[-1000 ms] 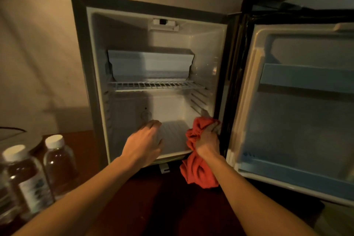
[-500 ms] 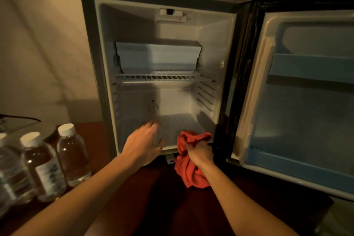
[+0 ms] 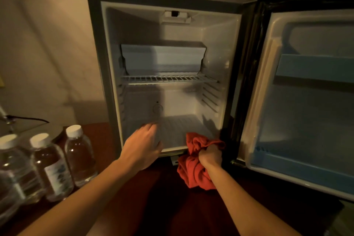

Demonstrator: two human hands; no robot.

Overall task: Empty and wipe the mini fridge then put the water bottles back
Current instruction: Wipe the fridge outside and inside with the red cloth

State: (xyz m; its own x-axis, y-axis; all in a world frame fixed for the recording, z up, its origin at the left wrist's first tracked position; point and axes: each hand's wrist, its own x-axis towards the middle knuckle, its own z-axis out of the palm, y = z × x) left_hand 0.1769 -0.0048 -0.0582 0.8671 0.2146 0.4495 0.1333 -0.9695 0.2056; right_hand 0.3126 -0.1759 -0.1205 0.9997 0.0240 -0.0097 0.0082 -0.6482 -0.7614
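Head view, single frame. Mini fridge [image 3: 107, 59]: stands on a dark reddish tabletop [image 3: 153, 197] against a pale wall; door [image 3: 310, 105] swung wide to the right; interior bare of contents. Wire shelf [image 3: 168, 79]: fitted at mid height, with a white compartment [image 3: 162, 58] just above it at the back. Fridge floor [image 3: 180, 130]: ribbed, white. Left hand [image 3: 142, 145]: grip released, fingers loosely extended, fingertips at the front left of the fridge floor; whether they touch it cannot be told. Right hand [image 3: 209, 154]: grip clenched around a red cloth [image 3: 193, 174], at the front right corner of the fridge opening. Cloth bunches above the fist against the lower front edge and hangs below it toward the tabletop. Water bottles [image 3: 46, 166]: at least three visible, white-capped, clear, upright on the tabletop left of the fridge, close together, well apart from both hands. Dark cable [image 3: 28, 119]: runs along the far left behind the bottles.
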